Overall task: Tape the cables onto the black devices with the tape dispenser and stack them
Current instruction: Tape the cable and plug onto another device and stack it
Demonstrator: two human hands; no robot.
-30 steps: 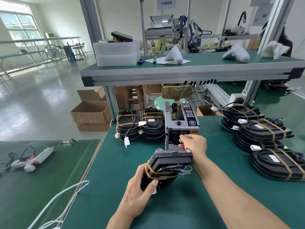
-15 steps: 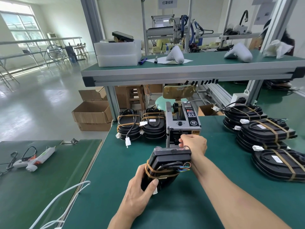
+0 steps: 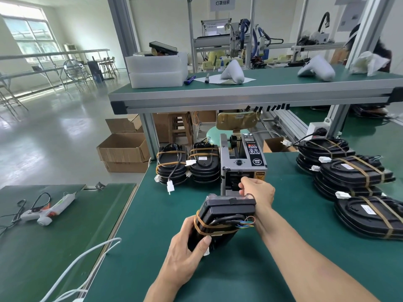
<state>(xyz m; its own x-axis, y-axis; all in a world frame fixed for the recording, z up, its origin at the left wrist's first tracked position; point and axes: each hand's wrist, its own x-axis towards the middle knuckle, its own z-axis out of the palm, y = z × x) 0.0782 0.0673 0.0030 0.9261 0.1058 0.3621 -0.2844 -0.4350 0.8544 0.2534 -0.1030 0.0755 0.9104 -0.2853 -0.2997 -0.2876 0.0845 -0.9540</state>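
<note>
so, bench: green mat; taped stacks parked far left and right, likely to keep the middle free.
tape dispenser: centre, outlet faces the person.
black device: left hand grips its near end, tilted up toward the outlet.
right hand: fingers curled at the outlet, seemingly pinching tape; strip not visible.

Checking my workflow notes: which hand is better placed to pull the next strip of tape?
The right hand: its fingers are already at the tape dispenser outlet. The left hand is busy gripping the black device on the table, so it should stay put.
</note>
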